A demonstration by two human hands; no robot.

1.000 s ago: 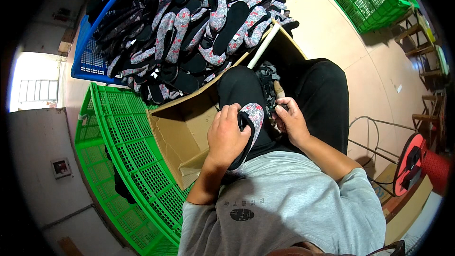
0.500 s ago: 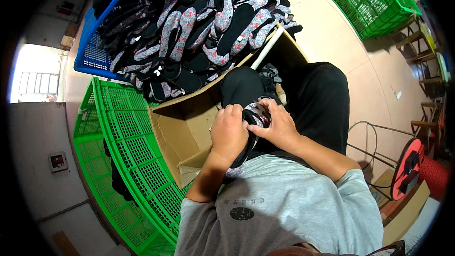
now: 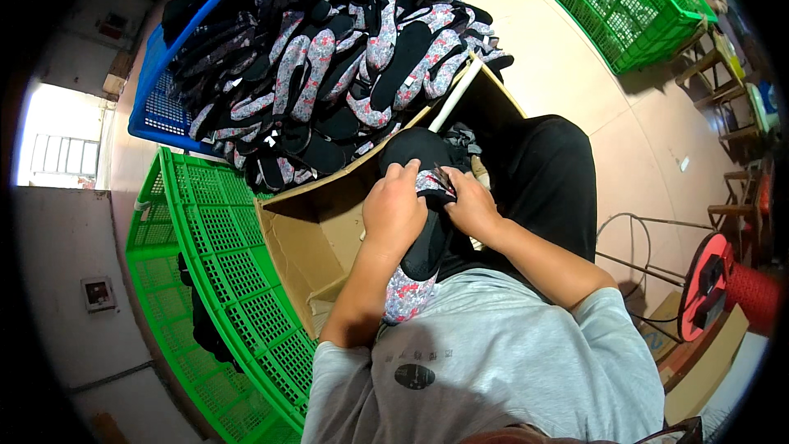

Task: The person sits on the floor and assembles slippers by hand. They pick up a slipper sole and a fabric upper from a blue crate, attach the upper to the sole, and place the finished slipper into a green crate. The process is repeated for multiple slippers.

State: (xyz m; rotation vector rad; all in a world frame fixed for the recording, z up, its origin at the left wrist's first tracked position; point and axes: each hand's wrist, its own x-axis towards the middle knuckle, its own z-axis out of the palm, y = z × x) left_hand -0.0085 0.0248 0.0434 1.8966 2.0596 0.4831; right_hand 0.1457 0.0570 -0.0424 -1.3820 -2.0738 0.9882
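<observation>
Beside carton (image 3: 296, 234) and green crate (image 3: 218, 238), hands (image 3: 396, 207) on slipper (image 3: 424, 251), slipper heap (image 3: 329, 74) ahead

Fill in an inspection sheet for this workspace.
Surface: lap in black trousers.
Job's things: grey and red floral fabric slipper, black inside, over the left thigh.
Clutter: heaped black and floral slippers, blue plastic crate, open brown cardboard box.
Grips: left hand clasps the slipper's left side; right hand at its right side, with thin dark item, unclear.
Cables: thin dark loop at right; cable or wire frame unclear.
Surroundings: pale floor, green plastic mesh crates.
</observation>
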